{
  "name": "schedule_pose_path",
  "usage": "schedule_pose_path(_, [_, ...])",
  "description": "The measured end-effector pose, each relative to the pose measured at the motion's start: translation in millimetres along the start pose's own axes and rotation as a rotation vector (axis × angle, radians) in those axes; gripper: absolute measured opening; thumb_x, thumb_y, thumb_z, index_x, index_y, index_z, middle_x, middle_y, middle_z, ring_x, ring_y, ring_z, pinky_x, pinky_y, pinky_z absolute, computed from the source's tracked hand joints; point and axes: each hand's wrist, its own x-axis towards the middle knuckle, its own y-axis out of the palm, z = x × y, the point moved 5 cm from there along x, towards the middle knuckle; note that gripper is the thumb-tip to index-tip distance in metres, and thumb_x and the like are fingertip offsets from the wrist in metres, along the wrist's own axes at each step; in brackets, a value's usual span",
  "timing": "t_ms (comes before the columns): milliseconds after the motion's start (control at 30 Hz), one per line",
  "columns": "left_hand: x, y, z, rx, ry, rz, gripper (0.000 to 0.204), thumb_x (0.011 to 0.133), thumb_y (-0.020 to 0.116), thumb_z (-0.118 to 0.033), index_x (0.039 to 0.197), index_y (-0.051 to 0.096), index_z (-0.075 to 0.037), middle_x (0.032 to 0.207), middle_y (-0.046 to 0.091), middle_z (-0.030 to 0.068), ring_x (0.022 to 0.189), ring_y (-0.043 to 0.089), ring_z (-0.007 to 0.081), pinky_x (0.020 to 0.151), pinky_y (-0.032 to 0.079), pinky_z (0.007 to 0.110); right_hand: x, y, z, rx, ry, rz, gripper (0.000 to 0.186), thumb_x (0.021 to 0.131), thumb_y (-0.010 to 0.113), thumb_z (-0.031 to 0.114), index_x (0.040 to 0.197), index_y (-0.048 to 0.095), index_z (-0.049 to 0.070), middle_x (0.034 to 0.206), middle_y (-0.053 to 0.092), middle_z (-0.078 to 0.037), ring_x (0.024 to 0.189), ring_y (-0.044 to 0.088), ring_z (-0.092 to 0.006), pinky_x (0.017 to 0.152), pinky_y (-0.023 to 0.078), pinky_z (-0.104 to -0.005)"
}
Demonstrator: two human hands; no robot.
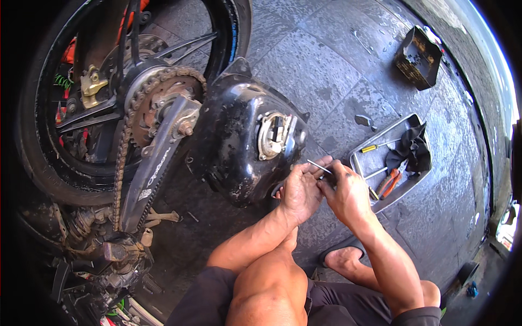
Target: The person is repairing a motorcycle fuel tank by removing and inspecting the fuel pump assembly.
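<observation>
My right hand (pixel 349 196) is closed on a thin metal rod (pixel 318 165), whose bare end points up and left over my left hand. The handle end, if there is one, is hidden in my fingers. Palm up, my left hand (pixel 300 196) lies beside it with its fingers stretched toward the rod. I cannot make out anything lying in that palm. Just beyond my left hand sits a black, scuffed motorcycle fuel tank (pixel 231 146) on the floor. A metal cap assembly (pixel 270 136) is set in its top.
On the right lies a tray (pixel 399 198) with a yellow-handled screwdriver (pixel 375 146), orange-handled pliers (pixel 390 182) and black cloth (pixel 413 149). An open grimy box (pixel 418 60) stands farther back. At left are a motorcycle wheel (pixel 32 146), chain (pixel 124 149) and swingarm (pixel 157 163).
</observation>
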Motion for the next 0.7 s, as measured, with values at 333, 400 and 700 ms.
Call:
schedule_pose_path(333, [-9.9,9.7,-2.2,0.044,0.053,0.036,0.021,0.105,0.062,-0.026,0.114,0.069,-0.008,0.107,0.071,0.0024,0.098,0.066,0.0146,0.088,0.052,0.033,9.3,-18.9,4.2,0.234,-0.025,-0.083,0.020,0.093,0.068,0.006,0.110,0.071,-0.004,0.090,0.073,-0.021,0.084,0.075,-0.0357,0.077,0.057,-0.0388])
schedule_pose_path(400, [-11.7,12.6,-4.9,0.060,0.057,0.018,0.021,0.105,0.062,-0.027,0.112,0.070,-0.009,0.104,0.071,0.0018,0.095,0.066,0.0144,0.086,0.052,0.033,8.2,-18.8,8.2,0.207,-0.077,-0.151,0.018,0.092,0.069,0.009,0.107,0.070,0.000,0.087,0.071,-0.019,0.083,0.073,-0.0370,0.074,0.056,-0.0423])
schedule_pose_path(700, [-12.1,11.1,-21.0,-0.085,0.168,-0.049,0.024,0.102,0.068,-0.032,0.109,0.071,-0.009,0.090,0.072,0.0023,0.082,0.066,0.0156,0.082,0.052,0.031,-3.4,-26.5,20.9,0.158,-0.037,-0.178,0.010,0.095,0.068,0.012,0.098,0.065,0.002,0.082,0.069,-0.020,0.078,0.070,-0.0414,0.067,0.054,-0.0482])
